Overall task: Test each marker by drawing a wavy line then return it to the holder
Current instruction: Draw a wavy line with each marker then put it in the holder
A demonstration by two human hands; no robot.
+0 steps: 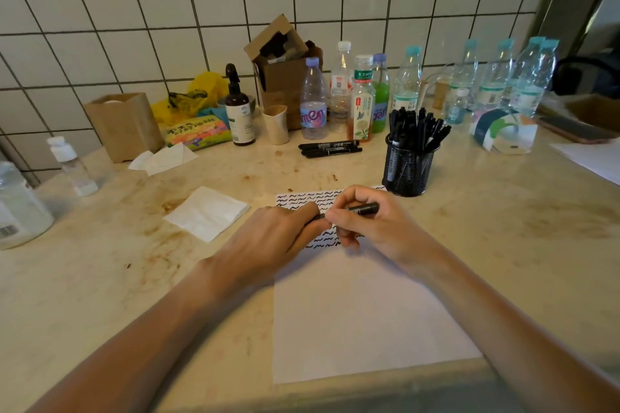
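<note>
**Several rows of waves drawn, most of the sheet still blank**

The worktop (503, 245) carries a white sheet of paper (362, 318) right in front of the person. Rows of black wavy lines (295, 199) fill its far end, and a few more show just below the hands; the near part, by far the larger share, is bare. From that I judge the testing is well under way but far from over. The mesh holder (407, 166) stands just beyond the sheet's far right corner, packed with black markers standing upright. Whether those are tested or waiting cannot be told. Three more loose markers (330, 148) lie side by side on the worktop, to the left of the holder and in front of the bottles (369, 94). A folded napkin (208, 213) lies to the left of the sheet.

Both forearms reach in from the near edge and meet over the drawn rows. The right hand (372, 221) has its fingers curled round the barrel of one marker (364, 209), which lies nearly level, its far end pointing right towards the holder. The left hand (278, 231) pinches the marker's other end, its grip closed there. The cap is hidden under the fingers, so I cannot tell whether it is on or off. By my guess the person is either pulling the cap off or pressing it back on; the marker is not touching the paper
</note>
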